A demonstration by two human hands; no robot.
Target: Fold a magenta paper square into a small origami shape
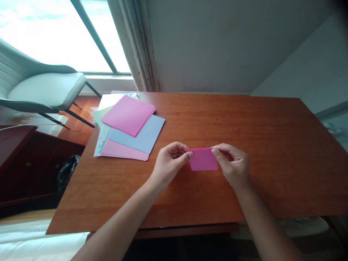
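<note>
A small folded piece of bright pink paper (203, 160) is held up between my two hands, near the front of the table. My left hand (172, 159) pinches its upper left corner between thumb and fingers. At the upper right corner, my right hand (234, 162) grips it the same way. Along the top edge, more than one layer shows. To the left lies a pile of larger sheets: pink paper (129, 114) on top, blue-grey paper (141, 134) beneath it, and lighter pink paper (122, 149) lower down.
The brown wooden table (239, 123) reaches to the wall at the back. A pale chair (46, 87) stands by the window on the left, next to a curtain (136, 43). Below the table's left edge is a dark cabinet (32, 163) with a black plastic bag (67, 170).
</note>
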